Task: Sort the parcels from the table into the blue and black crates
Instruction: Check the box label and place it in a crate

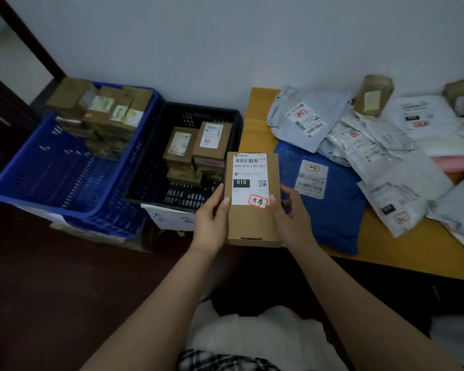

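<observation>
- While both hands grip it, one brown box (pixel 252 207) hangs off the table's (pixel 402 250) left edge: left hand (pixel 212 220), right hand (pixel 292 215), fingers curled round its sides.
- Two crates: blue crate (pixel 51 167) and black crate (pixel 150 167), both holding stacked boxes.

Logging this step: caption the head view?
Both hands hold a labelled cardboard parcel near the black crate.

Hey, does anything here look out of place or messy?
Mostly no. The cardboard boxes in the blue crate are stacked above its rim and lean unevenly. The mailer bags on the table lie in a loose overlapping heap.
</observation>
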A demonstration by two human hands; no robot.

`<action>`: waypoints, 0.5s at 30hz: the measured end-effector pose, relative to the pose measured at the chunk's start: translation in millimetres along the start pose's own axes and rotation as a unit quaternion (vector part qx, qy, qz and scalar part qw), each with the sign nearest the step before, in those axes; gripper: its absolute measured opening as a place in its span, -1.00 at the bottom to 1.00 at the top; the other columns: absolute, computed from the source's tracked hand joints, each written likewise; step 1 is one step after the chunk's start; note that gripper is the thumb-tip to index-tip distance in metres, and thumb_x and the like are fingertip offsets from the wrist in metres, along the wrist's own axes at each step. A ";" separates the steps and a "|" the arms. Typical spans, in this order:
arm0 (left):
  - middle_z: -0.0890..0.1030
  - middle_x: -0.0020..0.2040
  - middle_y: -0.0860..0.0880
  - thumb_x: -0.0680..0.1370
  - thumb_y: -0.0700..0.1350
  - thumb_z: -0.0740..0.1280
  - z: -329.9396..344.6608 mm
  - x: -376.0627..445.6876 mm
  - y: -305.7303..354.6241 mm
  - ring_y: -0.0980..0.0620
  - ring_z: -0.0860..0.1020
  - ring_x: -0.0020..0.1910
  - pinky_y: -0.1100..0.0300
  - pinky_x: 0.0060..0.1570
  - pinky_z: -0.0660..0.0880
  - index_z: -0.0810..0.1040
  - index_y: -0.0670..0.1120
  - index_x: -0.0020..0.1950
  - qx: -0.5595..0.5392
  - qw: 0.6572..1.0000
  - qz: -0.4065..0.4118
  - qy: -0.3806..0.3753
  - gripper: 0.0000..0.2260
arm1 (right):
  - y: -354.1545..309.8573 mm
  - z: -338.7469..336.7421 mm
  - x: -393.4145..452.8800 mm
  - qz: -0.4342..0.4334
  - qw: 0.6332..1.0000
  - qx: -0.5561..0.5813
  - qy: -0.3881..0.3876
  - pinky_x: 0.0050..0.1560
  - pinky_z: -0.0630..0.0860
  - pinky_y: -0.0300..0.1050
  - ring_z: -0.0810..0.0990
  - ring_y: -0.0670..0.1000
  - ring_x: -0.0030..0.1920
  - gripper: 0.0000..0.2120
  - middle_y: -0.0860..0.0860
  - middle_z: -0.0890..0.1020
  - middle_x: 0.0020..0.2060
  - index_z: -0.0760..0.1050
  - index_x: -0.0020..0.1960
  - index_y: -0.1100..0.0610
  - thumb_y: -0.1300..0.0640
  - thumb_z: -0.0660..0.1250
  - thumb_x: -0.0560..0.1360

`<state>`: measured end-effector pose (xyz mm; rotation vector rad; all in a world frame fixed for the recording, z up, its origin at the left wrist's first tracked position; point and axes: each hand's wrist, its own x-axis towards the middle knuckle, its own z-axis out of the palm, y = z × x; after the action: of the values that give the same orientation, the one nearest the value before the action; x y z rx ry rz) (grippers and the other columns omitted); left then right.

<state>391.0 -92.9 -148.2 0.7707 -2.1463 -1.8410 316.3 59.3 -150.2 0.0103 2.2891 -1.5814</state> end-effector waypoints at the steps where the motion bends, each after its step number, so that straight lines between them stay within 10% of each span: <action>1: 0.42 0.41 0.07 0.65 -0.10 0.22 -21.6 5.3 -5.5 0.18 0.39 0.36 0.40 0.29 0.36 0.35 -0.08 0.49 -0.004 1.000 -0.007 0.004 -0.61 | -6.0 22.3 -2.4 -0.003 1.000 0.003 -0.001 -0.02 0.49 -0.18 0.53 -0.09 0.02 -0.64 -0.09 0.52 0.04 0.33 0.37 -0.10 -0.10 0.23 0.59; 7: 0.48 0.26 0.12 0.65 -0.13 0.23 -151.6 23.2 -31.2 0.34 0.46 0.12 0.60 -0.01 0.36 0.38 -0.06 0.46 0.007 0.999 -0.022 0.038 -0.63 | -36.7 154.0 -23.9 -0.016 0.999 0.021 -0.035 -0.22 0.43 -0.45 0.49 -0.24 -0.04 -0.64 -0.12 0.52 0.08 0.36 0.36 0.02 -0.04 0.25 0.60; 15: 0.54 0.19 0.11 0.65 -0.16 0.22 -234.2 41.2 -66.0 0.49 0.49 0.03 0.58 -0.05 0.39 0.40 -0.07 0.44 -0.020 0.996 -0.065 0.056 -0.66 | -54.5 242.6 -23.1 0.014 0.996 -0.055 -0.063 -0.11 0.47 -0.22 0.52 -0.17 -0.01 -0.56 -0.06 0.53 0.08 0.30 0.43 -0.05 -0.12 0.23 0.59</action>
<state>485.2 -319.7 -172.8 0.9998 -2.0283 -1.8491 395.9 -176.6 -169.6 -0.0835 2.2641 -1.4000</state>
